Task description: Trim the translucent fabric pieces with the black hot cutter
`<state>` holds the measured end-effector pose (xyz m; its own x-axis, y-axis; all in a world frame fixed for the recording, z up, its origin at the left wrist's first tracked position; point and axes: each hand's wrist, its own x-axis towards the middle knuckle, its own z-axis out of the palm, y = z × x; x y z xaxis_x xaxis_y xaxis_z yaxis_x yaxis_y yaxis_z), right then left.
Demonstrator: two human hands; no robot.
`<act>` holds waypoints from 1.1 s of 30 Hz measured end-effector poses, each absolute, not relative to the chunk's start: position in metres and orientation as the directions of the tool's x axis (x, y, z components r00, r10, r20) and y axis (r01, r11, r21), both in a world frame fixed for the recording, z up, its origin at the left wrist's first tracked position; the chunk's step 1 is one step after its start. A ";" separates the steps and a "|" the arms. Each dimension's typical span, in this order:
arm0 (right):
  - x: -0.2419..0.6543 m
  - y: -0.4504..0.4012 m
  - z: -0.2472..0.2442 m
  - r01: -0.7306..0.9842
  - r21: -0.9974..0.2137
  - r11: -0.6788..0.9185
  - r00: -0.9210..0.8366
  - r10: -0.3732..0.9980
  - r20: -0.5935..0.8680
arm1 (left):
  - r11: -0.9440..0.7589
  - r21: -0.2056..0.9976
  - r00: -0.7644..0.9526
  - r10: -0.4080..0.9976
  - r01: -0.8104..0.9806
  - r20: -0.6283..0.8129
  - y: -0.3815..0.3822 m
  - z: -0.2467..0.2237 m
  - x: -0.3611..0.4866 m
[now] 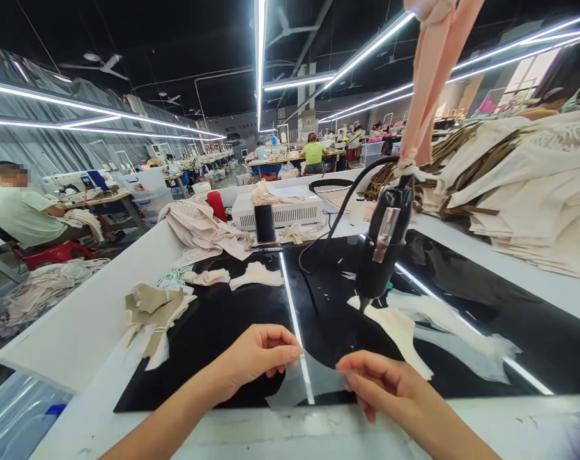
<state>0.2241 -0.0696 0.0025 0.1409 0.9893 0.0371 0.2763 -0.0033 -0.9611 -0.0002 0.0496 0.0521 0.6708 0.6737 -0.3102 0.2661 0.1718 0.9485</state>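
Between my hands a thin, see-through piece of film or sheer fabric [313,378] is stretched above the front of the glossy black board [251,332]. My left hand [261,351] pinches its upper left corner between thumb and fingers. At the right corner, my right hand [379,382] is closed on it the same way. A black handheld tool with a narrow tip [383,246] hangs tip down from a peach fabric strip, just beyond my right hand. Under its tip lies a cream fabric piece [398,326], with sheer white pieces [448,326] beside it.
Cream cut pieces [256,275] and a tied beige bundle [158,310] lie at left. A phone [265,223] leans on a white box [290,211] at the back. Tall garment stacks [549,185] rise at right; the tool's black cord [340,217] loops down. A person [16,204] sits far left.
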 end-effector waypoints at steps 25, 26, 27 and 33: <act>0.197 -0.053 0.006 0.283 -0.956 -0.074 0.048 0.997 -0.063 | 0.047 0.907 0.559 0.773 0.419 -0.299 0.066 0.039 -0.017; 0.197 -0.053 0.004 0.355 -0.934 -0.041 0.054 0.998 -0.024 | 0.010 0.908 0.562 0.782 0.420 -0.268 0.067 0.039 -0.017; 0.198 -0.052 0.003 0.426 -0.905 -0.003 0.051 0.999 0.020 | -0.030 0.907 0.564 0.792 0.420 -0.235 0.068 0.038 -0.017; 0.201 -0.041 -0.008 0.677 -0.714 0.176 -0.047 0.979 0.197 | -0.207 0.861 0.551 0.829 0.465 -0.098 0.081 0.030 -0.015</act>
<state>0.2012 -0.0413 -0.0081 -0.0468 0.9792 0.1973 0.6774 0.1762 -0.7142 -0.0146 0.0810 0.0304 0.5509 0.8288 -0.0981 0.4647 -0.2069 0.8610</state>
